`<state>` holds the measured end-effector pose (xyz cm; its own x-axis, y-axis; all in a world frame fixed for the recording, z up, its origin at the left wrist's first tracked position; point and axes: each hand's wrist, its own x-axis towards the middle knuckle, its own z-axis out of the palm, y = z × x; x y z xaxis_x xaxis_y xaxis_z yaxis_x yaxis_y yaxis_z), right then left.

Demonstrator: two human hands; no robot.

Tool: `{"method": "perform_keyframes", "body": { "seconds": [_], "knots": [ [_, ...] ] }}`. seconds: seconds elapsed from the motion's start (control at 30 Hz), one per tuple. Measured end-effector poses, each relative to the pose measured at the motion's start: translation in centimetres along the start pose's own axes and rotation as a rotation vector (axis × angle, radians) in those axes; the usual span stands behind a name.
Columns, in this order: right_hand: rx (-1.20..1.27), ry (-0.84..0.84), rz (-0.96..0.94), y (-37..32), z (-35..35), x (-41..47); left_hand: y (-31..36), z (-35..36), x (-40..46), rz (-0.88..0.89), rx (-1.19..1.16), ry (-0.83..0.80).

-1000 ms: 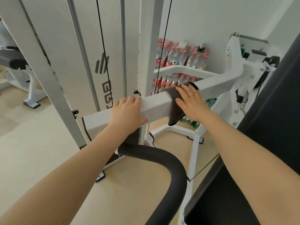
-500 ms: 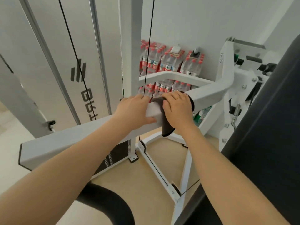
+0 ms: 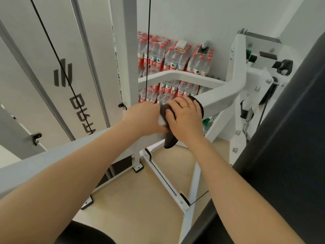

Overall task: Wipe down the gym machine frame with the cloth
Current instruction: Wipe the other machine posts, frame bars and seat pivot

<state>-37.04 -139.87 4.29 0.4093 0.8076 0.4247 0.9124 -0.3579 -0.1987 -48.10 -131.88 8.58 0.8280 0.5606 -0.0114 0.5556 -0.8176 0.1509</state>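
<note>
The white gym machine frame has a long square beam [image 3: 219,99] running from lower left up to a pivot bracket at the right. A dark brown cloth [image 3: 169,142] is draped over this beam, one end hanging below it. My right hand [image 3: 186,118] lies on top of the cloth, fingers spread and fairly straight, pressing it onto the beam. My left hand [image 3: 142,118] is directly to its left on the same beam. Its fingers curl over the beam's far edge, and it touches the cloth's left edge.
A white upright post [image 3: 130,67] and black cables [image 3: 148,50] stand just behind the beam. Packs of red-capped water bottles [image 3: 174,59] are stacked against the wall. A dark padded backrest [image 3: 290,138] fills the right side. White floor rails [image 3: 165,178] lie below.
My left hand has slid right along the beam until it meets the cloth. My right hand with the cloth has shifted slightly left. The view has swung closer and to the right.
</note>
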Motion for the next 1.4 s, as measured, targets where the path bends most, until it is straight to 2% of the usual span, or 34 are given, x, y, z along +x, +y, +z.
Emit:
{"method": "perform_keyframes", "body": {
  "seconds": [0.07,0.17,0.23,0.33,0.5,0.77,0.93,1.07,1.2,1.4],
  "knots": [
    [-0.03,-0.045,0.093,1.9,-0.1,1.5,-0.1,0.0,-0.1,0.004,0.032,-0.003],
    [-0.078,-0.061,0.374,5.3,-1.0,4.2,-0.3,0.1,-0.2,0.01,0.048,-0.022],
    [-0.042,-0.093,0.543,6.3,-1.6,5.0,-0.3,-0.1,-0.1,0.023,0.05,-0.042],
    [0.083,-0.073,0.691,4.9,-1.8,4.7,-0.3,-0.3,-0.2,0.04,0.053,-0.046],
    [0.275,0.004,0.695,-0.1,0.1,1.9,-0.1,-0.5,0.1,0.048,0.115,-0.034],
    [0.472,0.112,0.992,6.3,-2.5,6.7,-0.3,-0.6,0.5,0.083,0.137,-0.075],
    [0.575,0.205,0.943,4.7,-1.3,5.5,-0.4,-0.4,1.2,0.141,0.026,-0.077],
    [0.599,0.211,0.886,3.2,0.3,4.4,1.3,-0.4,2.9,0.198,-0.063,-0.058],
    [0.513,0.205,0.965,6.7,-0.5,6.7,2.5,-0.7,4.8,0.288,-0.05,-0.035],
    [0.11,-0.015,1.012,11.9,-0.7,10.8,3.8,-1.2,8.3,0.305,-0.07,-0.155]
  ]
}}
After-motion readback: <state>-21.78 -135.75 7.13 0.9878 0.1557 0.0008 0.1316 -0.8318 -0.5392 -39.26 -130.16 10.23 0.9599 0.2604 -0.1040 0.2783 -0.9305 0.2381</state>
